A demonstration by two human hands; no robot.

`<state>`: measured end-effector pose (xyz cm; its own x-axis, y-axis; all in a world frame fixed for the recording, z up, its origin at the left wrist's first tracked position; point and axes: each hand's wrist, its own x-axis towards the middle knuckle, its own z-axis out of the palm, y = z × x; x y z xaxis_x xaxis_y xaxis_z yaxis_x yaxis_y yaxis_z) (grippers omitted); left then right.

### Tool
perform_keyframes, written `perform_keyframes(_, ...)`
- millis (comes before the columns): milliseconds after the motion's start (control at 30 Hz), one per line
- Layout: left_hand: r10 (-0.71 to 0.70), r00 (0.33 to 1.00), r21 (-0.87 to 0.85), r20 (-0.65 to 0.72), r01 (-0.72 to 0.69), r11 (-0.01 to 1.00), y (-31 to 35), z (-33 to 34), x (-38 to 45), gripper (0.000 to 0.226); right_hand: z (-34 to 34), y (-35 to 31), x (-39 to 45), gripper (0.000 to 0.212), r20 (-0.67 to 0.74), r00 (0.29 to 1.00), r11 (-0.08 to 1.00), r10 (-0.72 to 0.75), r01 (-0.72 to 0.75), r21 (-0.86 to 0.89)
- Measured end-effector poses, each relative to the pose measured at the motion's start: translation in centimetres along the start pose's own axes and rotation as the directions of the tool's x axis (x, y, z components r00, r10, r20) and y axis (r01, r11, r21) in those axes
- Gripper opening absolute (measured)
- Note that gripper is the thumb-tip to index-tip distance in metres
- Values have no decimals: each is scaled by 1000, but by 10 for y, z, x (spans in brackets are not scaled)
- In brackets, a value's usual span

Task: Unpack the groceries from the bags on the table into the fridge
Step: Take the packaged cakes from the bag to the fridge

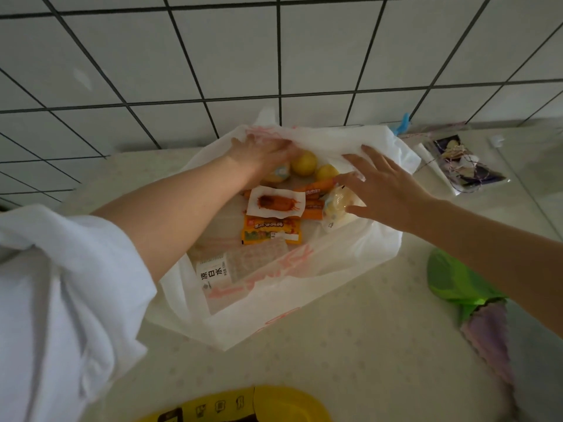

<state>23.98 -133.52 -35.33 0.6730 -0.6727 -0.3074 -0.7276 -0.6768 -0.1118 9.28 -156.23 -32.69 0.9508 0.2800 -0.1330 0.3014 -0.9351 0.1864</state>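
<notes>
A white plastic bag (pixel 304 287) with red print is spread wide on the pale table (pixel 350 360), its mouth pulled back toward the tiled wall (pixel 182 71) at twelve o'clock. The far rim of the bag is pressed back by the left hand (pixel 262 150), at about eleven o'clock from the bag's middle; whether its fingers are curled round the plastic cannot be told, since they are partly sunk into the folds. The right hand (pixel 384 190) is held at about two o'clock, fingers spread and nearly straight, resting on the bag's edge and touching a clear-wrapped pale item (pixel 336 202); nothing is gripped by it.

The groceries are all seen inside the bag: two yellow round fruits (pixel 304 162) at twelve o'clock, a white packet with an orange picture (pixel 275 202) at the centre, an orange snack packet (pixel 271 231) below it, and a bottle with a white label (pixel 213 272) at seven o'clock.

The opening step is judged to be in hand, with no item lifted out. A firm grasp on one item is called for next, probably the wrapped one under the right hand, while the bag's mouth is kept open. No fridge is shown.

A green bag (pixel 454 281) is seen at four o'clock, a yellow object (pixel 274 403) at six o'clock.
</notes>
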Motion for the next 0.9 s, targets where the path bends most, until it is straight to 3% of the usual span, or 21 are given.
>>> perform_keyframes(133, 48, 998, -46, -28, -49, 998, 7, 0, 10, 58, 5, 2, 4, 72, 78, 996, 999, -36, 37, -7)
perform_keyframes(233, 95, 993, -25, -75, -97, 995, 3, -7, 9, 72, 8, 3, 7, 81, 160, 986, 999, -41, 43, -12)
perform_keyframes(333, 24, 991, -235, -134, -56, 970, -1, 3, 12, 52, 10, 4, 8, 82, 198, 979, 999, -49, 53, -11)
perform_keyframes(433, 34, 973, -251, -227, -93, 963, -5, 3, 6, 38, 8, 6, 6, 79, 229, 972, 998, -55, 54, 12)
perform_keyframes(567, 113, 978, -145, -176, -139, 980, -28, 0, -22, 61, -8, 8, -5, 69, 256, 966, 936, 43, -129, 329)
perform_keyframes(667, 218, 932, -84, -290, -251, 964, -34, -8, -53, 75, -33, -3, -17, 73, 243, 960, 792, 138, -254, 555)
perform_keyframes(833, -46, 891, -366, -451, -138, 920, -8, -24, -136, 85, -77, -37, -46, 58, 158, 963, 682, 220, -267, 680)
perform_keyframes(900, -191, 865, -542, -465, -107, 834, 6, -29, -173, 84, -91, -56, -62, 39, 133, 953, 626, 271, -280, 727)
